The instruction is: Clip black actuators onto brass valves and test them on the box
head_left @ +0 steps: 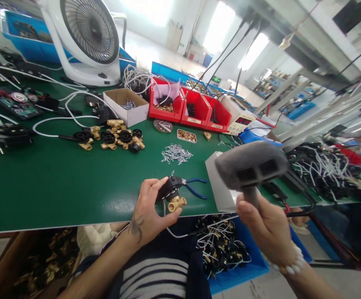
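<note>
My left hand (149, 209) is closed around a brass valve with a black cap (172, 195), held just over the near edge of the green table (58, 182). A thin white wire hangs from the valve. My right hand (266, 224) grips the handle of a grey handheld scanner-like tool (250, 166), raised to the right of the valve with its two dark windows facing me. Blue-handled pliers (195, 187) lie on the table right behind the valve.
Several brass and black valves (114, 139) lie mid-table beside a pile of small metal clips (176, 153). Behind stand a cardboard box (126, 106), red bins (189, 110), a white fan (87, 39) and white cables. A blue crate of wired parts (227, 249) sits below the edge.
</note>
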Motion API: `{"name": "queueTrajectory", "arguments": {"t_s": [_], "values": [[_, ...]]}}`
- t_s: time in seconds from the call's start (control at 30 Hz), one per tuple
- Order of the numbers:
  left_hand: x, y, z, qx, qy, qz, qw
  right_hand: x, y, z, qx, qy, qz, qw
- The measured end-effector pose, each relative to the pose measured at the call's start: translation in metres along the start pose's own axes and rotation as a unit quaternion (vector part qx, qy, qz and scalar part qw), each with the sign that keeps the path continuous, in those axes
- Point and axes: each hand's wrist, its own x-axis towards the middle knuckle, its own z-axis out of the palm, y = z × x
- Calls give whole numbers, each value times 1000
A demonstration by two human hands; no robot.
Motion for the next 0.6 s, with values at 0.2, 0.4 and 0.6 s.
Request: {"name": "queueTrajectory", "arguments": {"t_s": [0.2,0.4,0.6], "values": [[1,1,-1,-12,12,-8,1000,2,-1,1,-41,-95,-34,994],[2,2,-1,-10,6,-8,1000,-1,3,3,17,-27,16,999],[2,2,-1,-18,3,-12,1000,6,-1,0,-17,-70,-7,997]]}}
